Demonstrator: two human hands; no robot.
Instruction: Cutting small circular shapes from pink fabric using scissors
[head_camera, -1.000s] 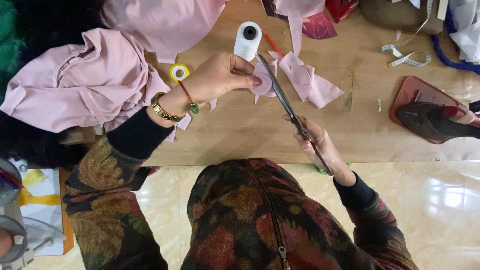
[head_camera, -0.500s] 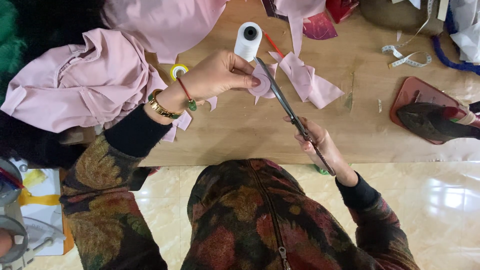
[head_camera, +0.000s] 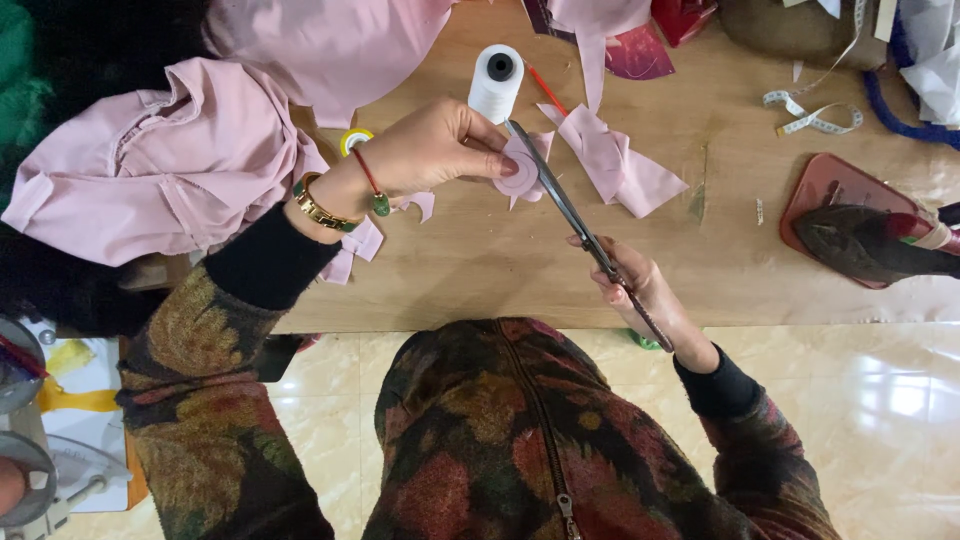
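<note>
My left hand (head_camera: 425, 152) pinches a small round pink fabric piece (head_camera: 520, 176) above the wooden table (head_camera: 480, 270). That wrist wears a gold bracelet and a red cord with a green bead. My right hand (head_camera: 640, 290) grips long metal scissors (head_camera: 570, 215); their blades lie against the right edge of the round piece. A white thread spool (head_camera: 495, 82) stands just behind the fabric piece.
Pink cloth (head_camera: 150, 160) is heaped at the left, and pink scraps (head_camera: 615, 165) lie right of the scissors. A red tray with a dark iron (head_camera: 860, 235) sits at the right. A measuring tape (head_camera: 810, 112) lies at the back right. Tiled floor shows below.
The left hand and the round piece have shifted slightly; the scissors stay at its edge. The right hand holds about the same place.
</note>
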